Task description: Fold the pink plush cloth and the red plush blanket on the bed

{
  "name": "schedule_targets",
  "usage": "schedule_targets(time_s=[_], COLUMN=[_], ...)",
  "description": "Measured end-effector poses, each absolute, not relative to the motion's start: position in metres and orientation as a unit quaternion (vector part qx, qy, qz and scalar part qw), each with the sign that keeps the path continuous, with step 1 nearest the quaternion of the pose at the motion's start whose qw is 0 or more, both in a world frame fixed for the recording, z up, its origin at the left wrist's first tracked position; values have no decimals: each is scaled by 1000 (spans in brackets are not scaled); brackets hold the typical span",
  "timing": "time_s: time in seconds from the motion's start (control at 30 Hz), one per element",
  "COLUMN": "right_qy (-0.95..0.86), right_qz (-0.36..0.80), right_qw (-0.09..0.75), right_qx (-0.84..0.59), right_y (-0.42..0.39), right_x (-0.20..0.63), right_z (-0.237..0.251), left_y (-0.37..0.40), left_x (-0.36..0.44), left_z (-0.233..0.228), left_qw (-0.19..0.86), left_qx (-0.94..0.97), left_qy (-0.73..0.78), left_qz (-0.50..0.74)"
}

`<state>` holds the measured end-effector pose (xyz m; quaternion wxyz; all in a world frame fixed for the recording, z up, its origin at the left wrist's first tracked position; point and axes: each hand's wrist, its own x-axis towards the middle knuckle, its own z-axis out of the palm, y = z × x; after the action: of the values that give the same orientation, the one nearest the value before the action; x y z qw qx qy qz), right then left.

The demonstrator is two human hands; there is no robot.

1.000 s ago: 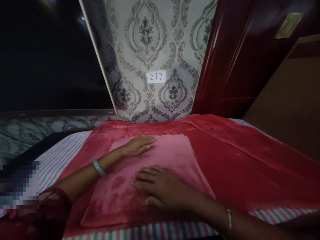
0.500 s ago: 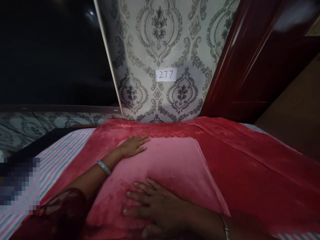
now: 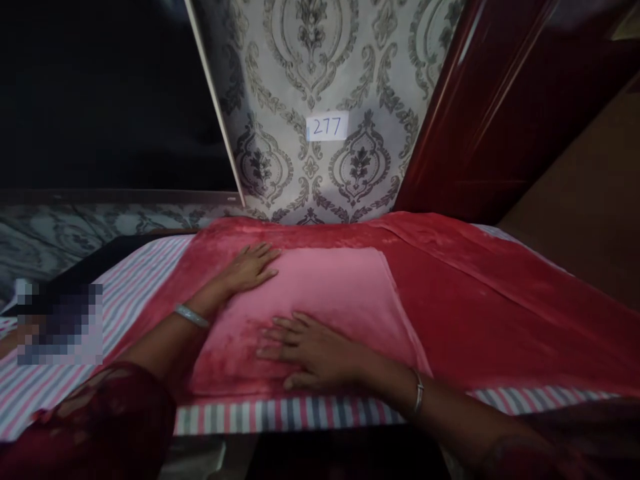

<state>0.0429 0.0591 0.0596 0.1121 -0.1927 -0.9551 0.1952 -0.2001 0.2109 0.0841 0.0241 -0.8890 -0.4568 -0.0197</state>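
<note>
A pink folded cloth [image 3: 335, 283], plush and reddish at its near left part, lies flat on a larger red plush blanket [image 3: 465, 307]. My left hand [image 3: 250, 267], with a pale bangle on its wrist, rests palm down at the cloth's far left corner, fingers spread. Nearer to me, my right hand [image 3: 315, 353] lies palm down over the cloth's near part, fingers apart and pointing left. A thin metal bangle circles that wrist. Neither hand grips anything.
Under the blanket is a striped sheet [image 3: 290, 415] that shows along the near edge and at the left. A dark screen [image 3: 110, 100] stands at the back left; a glossy dark red panel [image 3: 465, 127] at the right. A paper marked 277 [image 3: 327, 126] is on the patterned wall.
The view has tilted down and shows the striped near edge. My right hand has shifted away from me over the cloth. My left hand stays near the far left corner.
</note>
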Motion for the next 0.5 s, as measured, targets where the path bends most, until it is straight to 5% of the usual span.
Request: schedule_targets(time_s=[0.3, 0.5], right_qy=[-933, -881], right_qz=[44, -68], right_qw=[126, 177], right_qx=[-335, -433], right_y=[1, -28], right_x=[144, 201], right_z=[33, 12], left_y=[30, 6], left_x=[-253, -265], left_z=[64, 36], left_qw=[-15, 46], left_qx=[-911, -898], left_qy=[-407, -417], left_qz=[-66, -128])
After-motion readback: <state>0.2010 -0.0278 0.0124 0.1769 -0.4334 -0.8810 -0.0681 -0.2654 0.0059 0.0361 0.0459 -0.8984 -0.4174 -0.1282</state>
